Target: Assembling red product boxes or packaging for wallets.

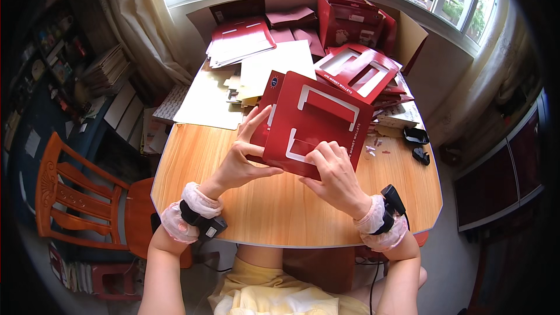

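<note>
A red cardboard package (318, 122) with two white-edged cut-out windows is held tilted above the wooden table. My left hand (240, 160) grips its left edge, thumb at the lower corner and the other fingers partly behind the card. Fingers bent, my right hand (337, 176) is closed at the lower edge beside the lower window; its fingertips are partly hidden. Behind it lies another red windowed package (357, 70) on a pile of red card at the right.
Pale card sheets (204, 102) and a red-and-white stack (242, 41) lie at the far left. A red card box (350, 23) stands at the back. Small scraps (373, 149) and black objects (417, 137) are at the right edge. A wooden chair (81, 198) stands left.
</note>
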Demonstrator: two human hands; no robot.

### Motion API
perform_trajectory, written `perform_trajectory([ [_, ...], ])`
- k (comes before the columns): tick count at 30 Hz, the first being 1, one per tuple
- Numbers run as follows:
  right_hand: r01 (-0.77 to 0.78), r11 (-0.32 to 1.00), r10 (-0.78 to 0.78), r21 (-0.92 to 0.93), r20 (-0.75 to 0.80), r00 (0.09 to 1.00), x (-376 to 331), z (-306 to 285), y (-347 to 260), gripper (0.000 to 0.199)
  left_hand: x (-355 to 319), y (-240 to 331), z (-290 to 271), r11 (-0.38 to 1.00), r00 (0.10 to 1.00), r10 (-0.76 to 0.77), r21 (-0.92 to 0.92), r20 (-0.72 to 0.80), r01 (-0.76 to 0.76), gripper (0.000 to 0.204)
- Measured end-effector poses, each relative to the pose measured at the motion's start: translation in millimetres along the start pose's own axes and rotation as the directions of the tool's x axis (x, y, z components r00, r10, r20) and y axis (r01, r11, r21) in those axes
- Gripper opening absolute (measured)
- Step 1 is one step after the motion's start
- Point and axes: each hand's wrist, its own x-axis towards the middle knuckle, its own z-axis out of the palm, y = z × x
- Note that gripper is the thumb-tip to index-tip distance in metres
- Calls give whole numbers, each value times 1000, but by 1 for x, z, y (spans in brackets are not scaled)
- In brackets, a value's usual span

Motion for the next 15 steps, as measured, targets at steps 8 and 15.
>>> perform_trajectory([
  [8,-73,986,75,148,-11,997,0,-7,-1,31,0,2,3,1000,1000,-14,-1,0,14,30],
  [15,0,999,5,49,-106,994,2,-8,-1,28,1,-8,2,998,998,48,-33,-35,-49,32],
])
